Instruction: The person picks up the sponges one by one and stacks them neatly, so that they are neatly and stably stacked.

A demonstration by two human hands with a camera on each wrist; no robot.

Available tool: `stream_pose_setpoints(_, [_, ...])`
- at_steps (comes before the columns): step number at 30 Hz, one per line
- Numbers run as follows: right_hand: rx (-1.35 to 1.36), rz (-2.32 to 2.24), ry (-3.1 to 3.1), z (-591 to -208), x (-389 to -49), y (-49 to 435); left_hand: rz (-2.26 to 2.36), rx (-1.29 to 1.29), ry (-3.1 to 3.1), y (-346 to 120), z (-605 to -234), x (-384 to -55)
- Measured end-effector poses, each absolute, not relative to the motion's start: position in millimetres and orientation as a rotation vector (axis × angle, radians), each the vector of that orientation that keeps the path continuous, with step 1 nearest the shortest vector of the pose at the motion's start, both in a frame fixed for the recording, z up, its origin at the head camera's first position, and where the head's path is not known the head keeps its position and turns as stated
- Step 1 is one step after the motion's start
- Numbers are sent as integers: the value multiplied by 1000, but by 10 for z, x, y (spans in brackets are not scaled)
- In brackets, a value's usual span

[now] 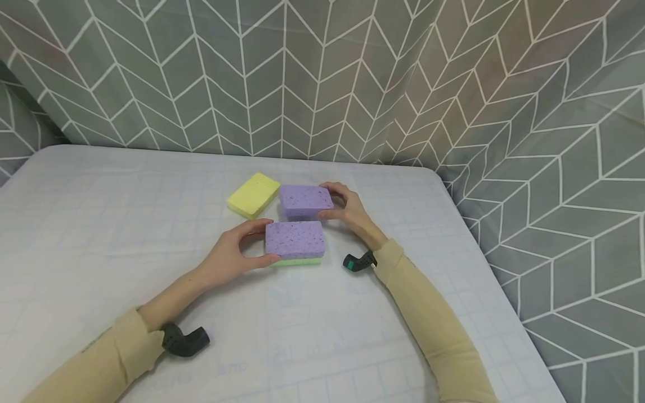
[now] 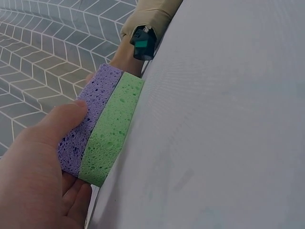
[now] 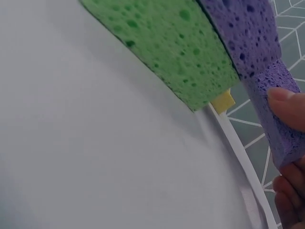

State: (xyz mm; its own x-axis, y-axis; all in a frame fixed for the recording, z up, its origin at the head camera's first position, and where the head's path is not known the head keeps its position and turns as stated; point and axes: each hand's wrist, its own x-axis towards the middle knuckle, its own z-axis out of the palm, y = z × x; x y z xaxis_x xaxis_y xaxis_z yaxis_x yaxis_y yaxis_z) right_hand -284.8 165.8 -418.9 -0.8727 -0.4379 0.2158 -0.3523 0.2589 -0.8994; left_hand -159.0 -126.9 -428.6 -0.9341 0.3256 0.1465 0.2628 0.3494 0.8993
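Note:
A purple sponge (image 1: 294, 238) lies flat on a green sponge (image 1: 298, 262), the two edges nearly lined up, on the white table. My left hand (image 1: 233, 253) holds the purple one by its left end, thumb at the near side and fingers at the far side. Just beyond, my right hand (image 1: 350, 211) grips a second purple sponge (image 1: 305, 198) by its right end. In the right wrist view that sponge (image 3: 279, 117) is pinched between thumb and fingers, partly behind the stack. The left wrist view shows the green layer (image 2: 112, 129) against the table.
A yellow sponge (image 1: 253, 195) lies at an angle on the table (image 1: 126, 224), left of the second purple sponge. A grey patterned curtain (image 1: 302, 78) hangs behind the table and along its right side. Black wrist cameras (image 1: 185, 340) stick out from both sleeves.

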Motion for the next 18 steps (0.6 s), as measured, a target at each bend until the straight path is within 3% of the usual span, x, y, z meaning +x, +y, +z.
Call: stream_pose_setpoints(18, [-721,-1873,2343,-4200,-2628,1730,1674,577,2533,-1262,-4271,-1592])
